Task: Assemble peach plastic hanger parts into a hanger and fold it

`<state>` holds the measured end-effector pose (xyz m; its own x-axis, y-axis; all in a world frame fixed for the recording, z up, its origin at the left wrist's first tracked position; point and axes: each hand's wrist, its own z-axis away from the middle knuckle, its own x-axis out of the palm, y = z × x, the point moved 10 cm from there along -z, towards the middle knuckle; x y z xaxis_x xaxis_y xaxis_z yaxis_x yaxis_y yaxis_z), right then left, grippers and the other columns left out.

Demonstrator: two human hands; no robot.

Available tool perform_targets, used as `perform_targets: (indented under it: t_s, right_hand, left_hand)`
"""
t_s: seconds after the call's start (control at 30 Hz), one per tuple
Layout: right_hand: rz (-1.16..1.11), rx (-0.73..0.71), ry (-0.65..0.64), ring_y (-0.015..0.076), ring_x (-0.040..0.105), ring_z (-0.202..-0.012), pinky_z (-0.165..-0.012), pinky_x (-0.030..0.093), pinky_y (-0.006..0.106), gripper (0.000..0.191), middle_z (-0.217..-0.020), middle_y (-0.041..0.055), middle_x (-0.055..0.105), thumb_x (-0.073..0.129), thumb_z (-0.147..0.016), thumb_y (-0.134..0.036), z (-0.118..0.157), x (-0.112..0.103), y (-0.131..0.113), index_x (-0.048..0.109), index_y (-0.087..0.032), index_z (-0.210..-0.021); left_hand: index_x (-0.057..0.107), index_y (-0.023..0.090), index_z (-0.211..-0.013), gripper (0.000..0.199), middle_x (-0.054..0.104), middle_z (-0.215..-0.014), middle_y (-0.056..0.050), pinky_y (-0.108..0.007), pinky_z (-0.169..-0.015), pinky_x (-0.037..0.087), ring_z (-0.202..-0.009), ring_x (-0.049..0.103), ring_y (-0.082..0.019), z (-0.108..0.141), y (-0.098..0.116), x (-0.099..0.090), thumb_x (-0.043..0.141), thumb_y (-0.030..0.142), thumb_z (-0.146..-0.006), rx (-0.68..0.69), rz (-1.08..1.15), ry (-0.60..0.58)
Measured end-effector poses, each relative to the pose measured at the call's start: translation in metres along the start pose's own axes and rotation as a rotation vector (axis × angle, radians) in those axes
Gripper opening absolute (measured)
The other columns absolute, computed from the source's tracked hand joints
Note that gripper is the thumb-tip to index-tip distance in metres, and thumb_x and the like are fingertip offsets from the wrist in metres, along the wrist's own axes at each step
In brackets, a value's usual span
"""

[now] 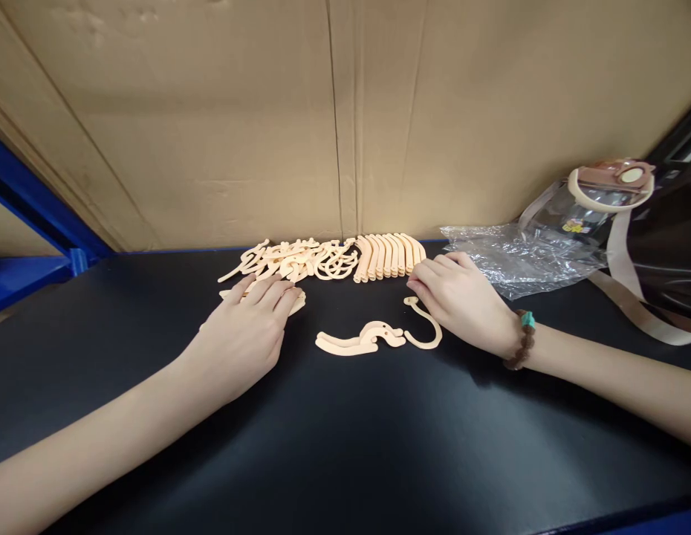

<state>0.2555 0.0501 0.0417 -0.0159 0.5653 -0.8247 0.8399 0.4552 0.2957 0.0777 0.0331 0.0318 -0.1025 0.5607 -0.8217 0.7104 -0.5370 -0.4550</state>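
Observation:
Cream-coloured curved pieces (351, 343) lie joined or stacked near the middle of the black table, with a hook-shaped piece (429, 334) at their right end. My left hand (248, 327) rests palm down over several flat cream pieces (296, 300), its fingers lying over them and partly hiding them. My right hand (462, 301) hovers beside the hook, fingers curled together near the row of curved arms (390, 256); whatever its fingertips hold, if anything, is hidden. A loose pile of hooks and small parts (301, 260) lies behind my left hand.
Crumpled clear plastic (524, 260) lies at the back right, beside a strapped bottle (596, 200) with a brown lid. A dark bag or panel stands at the far right. Cardboard (212, 134) rises behind the black table (345, 446). A blue frame (33, 200) is at the left.

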Motion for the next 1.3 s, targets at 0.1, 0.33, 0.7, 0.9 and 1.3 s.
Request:
perform_targets:
  t_s: [0.1,0.33,0.7,0.9,1.3]
  right_hand:
    - [-0.016,0.08,-0.027,0.0211,0.059,-0.079,-0.078,0.034,0.034,0.027,-0.083,0.0051,0.068,0.04,-0.097,-0.023,-0.01,-0.009,0.019,0.062,-0.016,-0.083]
    - [0.1,0.255,-0.25,0.0271,0.062,-0.094,-0.084,0.033,0.037,0.027,-0.093,0.0117,0.071,0.043,-0.094,-0.032,-0.046,0.021,0.069,0.062,-0.015,-0.1]
    - [-0.09,0.422,-0.509,0.0286,0.066,-0.088,-0.067,0.04,0.034,0.043,-0.101,0.0146,0.071,0.048,-0.086,-0.047,-0.072,0.087,0.11,0.057,-0.014,-0.111]
    - [-0.128,0.463,-0.566,0.0291,0.065,-0.091,-0.069,0.042,0.036,0.039,-0.104,0.0133,0.071,0.049,-0.083,-0.04,-0.073,0.098,0.116,0.059,-0.015,-0.111]
    - [-0.088,0.472,-0.511,0.0331,0.065,-0.088,-0.072,0.043,0.042,0.046,-0.098,0.0172,0.071,0.057,-0.076,-0.045,-0.079,0.106,0.125,0.062,-0.011,-0.106]
  left_hand:
    - [0.059,0.007,-0.122,0.044,0.063,-0.121,-0.015,-0.049,-0.104,0.037,-0.119,0.054,-0.031,-0.002,0.015,-0.009,0.032,0.006,-0.087,0.081,0.142,0.068]
    - [0.053,0.015,-0.129,0.035,0.062,-0.126,-0.01,-0.038,-0.101,0.043,-0.116,0.056,-0.023,0.001,0.026,-0.013,0.038,0.023,-0.098,0.094,0.523,0.072]
    - [0.058,0.018,-0.121,0.027,0.063,-0.12,-0.009,-0.032,-0.095,0.048,-0.111,0.058,-0.02,-0.002,0.029,-0.006,0.046,0.026,-0.098,0.136,0.753,-0.012]
    - [0.063,0.019,-0.108,0.021,0.063,-0.103,-0.005,-0.029,-0.08,0.048,-0.093,0.058,-0.017,-0.003,0.03,-0.008,0.045,0.02,-0.098,0.151,0.752,0.001]
    - [0.063,0.018,-0.107,0.018,0.067,-0.098,-0.005,-0.03,-0.078,0.047,-0.087,0.059,-0.017,-0.003,0.03,-0.017,0.049,0.02,-0.096,0.153,0.731,0.067]
